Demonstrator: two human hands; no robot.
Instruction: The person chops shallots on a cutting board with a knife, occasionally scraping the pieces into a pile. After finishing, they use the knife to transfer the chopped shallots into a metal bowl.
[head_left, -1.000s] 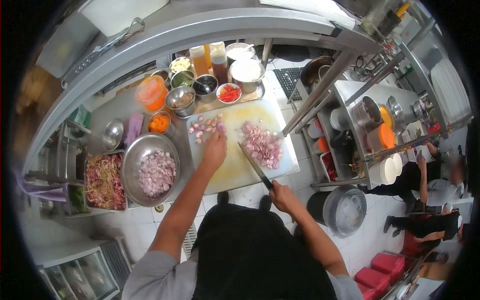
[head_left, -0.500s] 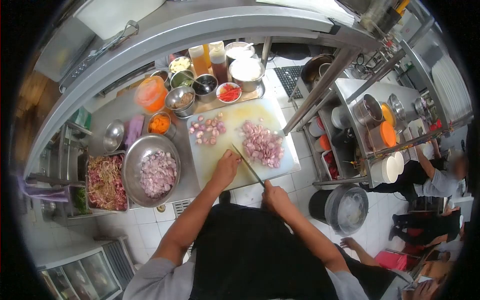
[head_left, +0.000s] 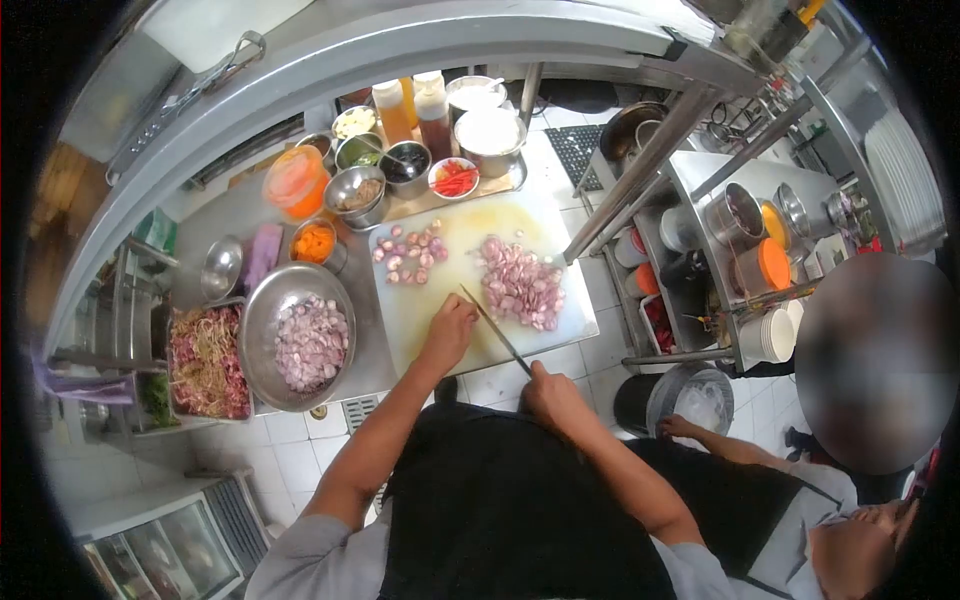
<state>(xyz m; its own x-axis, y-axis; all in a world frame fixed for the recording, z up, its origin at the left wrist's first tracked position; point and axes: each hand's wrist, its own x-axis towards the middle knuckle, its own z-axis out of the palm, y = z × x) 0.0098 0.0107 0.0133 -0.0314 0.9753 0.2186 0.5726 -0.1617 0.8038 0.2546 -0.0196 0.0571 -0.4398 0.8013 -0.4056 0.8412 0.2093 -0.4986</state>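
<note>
A white cutting board (head_left: 440, 320) lies on the steel counter. On its right side sits a pile of sliced shallots (head_left: 520, 285); whole peeled shallots (head_left: 408, 255) are scattered at its upper left. My right hand (head_left: 553, 398) grips the handle of a knife (head_left: 492, 328), whose blade angles up and left across the board. My left hand (head_left: 450, 325) rests on the board right beside the blade, fingers curled; what it pins down is hidden.
A big steel bowl (head_left: 262, 310) of cut shallots and a tray of mixed shreds (head_left: 208, 362) stand left of the board. Small bowls, sauce bottles (head_left: 400, 108) and an orange tub (head_left: 293, 182) line the back. A person (head_left: 800, 500) stands close at my right.
My left hand came back from the whole shallots to the board's near part beside the knife. The knife drew in toward me. A person has stepped in close on the right.
</note>
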